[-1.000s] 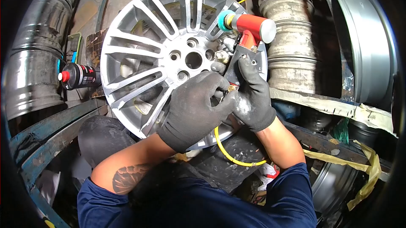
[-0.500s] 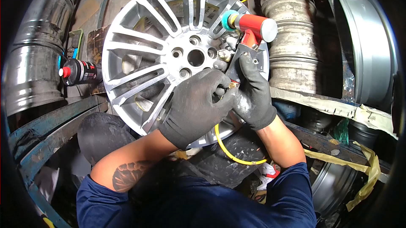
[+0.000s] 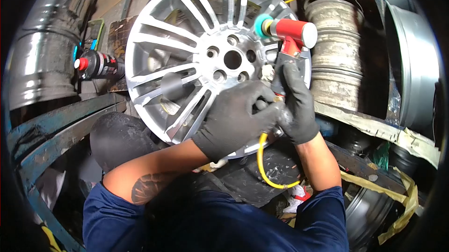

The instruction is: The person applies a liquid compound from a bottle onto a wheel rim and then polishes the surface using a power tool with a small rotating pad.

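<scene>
Sleeves: dark blue, at the very bottom, closest to the camera.
Hose: a yellow hose (image 3: 264, 165) loops up from below the hands into the bottom of the tool.
Left hand: the left hand (image 3: 236, 118) wears a dark glove. Its fingers are curled tight and pinch the bottom of the tool handle, right where the hose goes in.
Right hand: the right hand (image 3: 297, 104), gloved too, is wrapped shut around the handle, just above and beside the left one. The two hands touch.
Tool: the red air tool (image 3: 292, 34) sticks up from the right hand. Its long body lies sideways, with the teal pad (image 3: 262, 25) pointing left.
Which way: the pad sits up and away from the fingers. The right hand is nearer to it.
Wheel: the pad is against a spoke of the silver wheel (image 3: 187, 51), right of the middle hole.
Bottle: a black bottle (image 3: 98, 65) with a red cap lies left of the wheel.
Far back: old rims (image 3: 334, 60) stacked on the right.
</scene>
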The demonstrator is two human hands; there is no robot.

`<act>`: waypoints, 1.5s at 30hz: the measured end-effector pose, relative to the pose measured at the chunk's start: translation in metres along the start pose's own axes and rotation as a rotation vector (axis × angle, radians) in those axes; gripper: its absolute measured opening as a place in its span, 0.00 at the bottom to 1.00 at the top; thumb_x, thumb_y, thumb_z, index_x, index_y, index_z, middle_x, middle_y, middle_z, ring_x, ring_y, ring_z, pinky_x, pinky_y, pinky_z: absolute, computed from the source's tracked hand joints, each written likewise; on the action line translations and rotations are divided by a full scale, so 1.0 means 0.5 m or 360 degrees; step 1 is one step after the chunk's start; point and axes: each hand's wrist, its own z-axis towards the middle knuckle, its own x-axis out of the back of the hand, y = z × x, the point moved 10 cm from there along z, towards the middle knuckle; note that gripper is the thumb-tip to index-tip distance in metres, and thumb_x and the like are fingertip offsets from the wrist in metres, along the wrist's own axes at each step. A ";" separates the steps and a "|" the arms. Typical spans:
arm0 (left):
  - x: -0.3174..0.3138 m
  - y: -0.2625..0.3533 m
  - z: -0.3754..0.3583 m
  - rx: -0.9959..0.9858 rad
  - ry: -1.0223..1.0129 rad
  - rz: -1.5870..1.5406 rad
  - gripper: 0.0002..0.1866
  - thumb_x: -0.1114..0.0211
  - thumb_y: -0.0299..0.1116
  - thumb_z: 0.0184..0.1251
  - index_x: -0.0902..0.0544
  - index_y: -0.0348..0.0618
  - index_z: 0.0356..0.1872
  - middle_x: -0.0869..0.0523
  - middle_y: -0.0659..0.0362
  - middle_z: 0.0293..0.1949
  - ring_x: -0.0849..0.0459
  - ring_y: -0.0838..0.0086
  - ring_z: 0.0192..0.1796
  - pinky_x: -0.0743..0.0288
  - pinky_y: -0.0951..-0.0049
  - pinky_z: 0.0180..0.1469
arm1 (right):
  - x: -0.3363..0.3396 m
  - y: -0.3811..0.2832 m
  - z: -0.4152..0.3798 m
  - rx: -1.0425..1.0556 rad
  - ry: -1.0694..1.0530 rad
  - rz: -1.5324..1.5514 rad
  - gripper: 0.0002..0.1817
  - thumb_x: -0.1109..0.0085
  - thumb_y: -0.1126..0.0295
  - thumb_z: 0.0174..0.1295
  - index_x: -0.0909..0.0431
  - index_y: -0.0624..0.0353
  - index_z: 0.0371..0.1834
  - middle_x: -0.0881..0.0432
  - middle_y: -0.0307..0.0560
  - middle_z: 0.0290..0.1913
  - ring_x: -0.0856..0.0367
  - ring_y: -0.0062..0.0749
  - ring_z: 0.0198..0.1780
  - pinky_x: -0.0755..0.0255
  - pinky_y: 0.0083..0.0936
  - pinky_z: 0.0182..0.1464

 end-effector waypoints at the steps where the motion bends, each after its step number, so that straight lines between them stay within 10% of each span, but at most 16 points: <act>1: -0.003 -0.001 -0.005 0.0098 -0.0048 -0.0114 0.10 0.26 0.35 0.65 0.15 0.39 0.34 0.17 0.60 0.29 0.22 0.82 0.30 0.26 0.77 0.35 | 0.030 0.022 0.000 -0.0216 0.0116 0.0008 0.22 0.54 0.61 0.81 0.31 0.65 0.69 0.21 0.44 0.60 0.22 0.26 0.60 0.27 0.27 0.64; 6: -0.054 -0.070 -0.035 0.0488 0.0024 -0.1111 0.27 0.30 0.45 0.73 0.30 0.32 0.55 0.20 0.61 0.36 0.23 0.83 0.35 0.26 0.81 0.37 | 0.038 0.037 -0.008 -0.0572 0.0443 0.0120 0.13 0.49 0.60 0.78 0.21 0.56 0.51 0.19 0.35 0.38 0.22 0.15 0.35 0.27 0.17 0.39; 9: -0.064 -0.082 -0.033 0.0670 -0.0061 -0.1589 0.40 0.32 0.52 0.72 0.42 0.30 0.65 0.18 0.56 0.42 0.14 0.75 0.40 0.17 0.75 0.39 | 0.008 0.066 -0.037 -0.0932 0.0105 0.0195 0.18 0.47 0.58 0.76 0.24 0.60 0.58 0.18 0.34 0.34 0.22 0.15 0.23 0.29 0.13 0.26; 13: -0.076 -0.096 -0.047 0.0804 -0.0121 -0.1643 0.31 0.39 0.54 0.77 0.40 0.48 0.67 0.23 0.55 0.51 0.14 0.75 0.42 0.14 0.70 0.43 | 0.027 0.110 -0.040 -0.0950 -0.0016 -0.0175 0.20 0.41 0.66 0.72 0.24 0.64 0.63 0.18 0.49 0.52 0.18 0.28 0.54 0.23 0.27 0.58; 16: -0.083 -0.116 -0.062 0.0901 -0.0026 -0.1876 0.32 0.40 0.58 0.75 0.38 0.44 0.62 0.20 0.54 0.45 0.14 0.73 0.36 0.17 0.73 0.34 | -0.053 0.046 -0.024 0.0211 -0.0960 -0.1595 0.20 0.47 0.65 0.75 0.24 0.65 0.64 0.17 0.49 0.54 0.17 0.32 0.54 0.24 0.29 0.57; 17: -0.091 -0.123 -0.066 0.0953 -0.0111 -0.1922 0.22 0.44 0.52 0.80 0.38 0.58 0.65 0.21 0.59 0.49 0.13 0.72 0.39 0.14 0.61 0.42 | -0.033 0.062 -0.018 0.0011 -0.0805 -0.1401 0.17 0.45 0.69 0.72 0.20 0.64 0.61 0.17 0.51 0.54 0.17 0.37 0.54 0.25 0.31 0.58; 19: -0.093 -0.131 -0.075 0.1051 -0.0053 -0.1924 0.27 0.42 0.57 0.76 0.38 0.50 0.62 0.19 0.56 0.45 0.14 0.72 0.34 0.16 0.67 0.38 | -0.037 0.064 -0.013 -0.0299 -0.0770 -0.1322 0.17 0.44 0.72 0.70 0.19 0.63 0.59 0.17 0.52 0.54 0.18 0.41 0.55 0.26 0.34 0.59; 24: -0.073 -0.126 -0.073 0.0967 0.0063 -0.1895 0.28 0.40 0.57 0.74 0.35 0.48 0.59 0.18 0.55 0.42 0.14 0.70 0.33 0.17 0.63 0.39 | -0.077 0.042 -0.019 0.0283 -0.1078 -0.1754 0.16 0.44 0.72 0.70 0.18 0.59 0.59 0.19 0.51 0.57 0.19 0.39 0.58 0.28 0.34 0.62; 29: -0.083 -0.132 -0.078 0.1101 -0.0020 -0.1995 0.25 0.42 0.49 0.79 0.38 0.53 0.66 0.23 0.57 0.55 0.13 0.67 0.44 0.14 0.60 0.47 | -0.028 0.078 -0.008 -0.0215 -0.0873 -0.1312 0.16 0.44 0.76 0.69 0.18 0.58 0.59 0.20 0.51 0.60 0.21 0.38 0.61 0.29 0.32 0.65; 45: -0.096 -0.156 -0.079 0.1083 0.0126 -0.1969 0.18 0.43 0.45 0.78 0.33 0.49 0.59 0.17 0.55 0.44 0.12 0.68 0.34 0.14 0.64 0.37 | 0.009 0.122 -0.011 -0.1001 -0.0389 -0.0968 0.22 0.36 0.54 0.67 0.24 0.64 0.48 0.23 0.38 0.32 0.26 0.16 0.26 0.32 0.15 0.28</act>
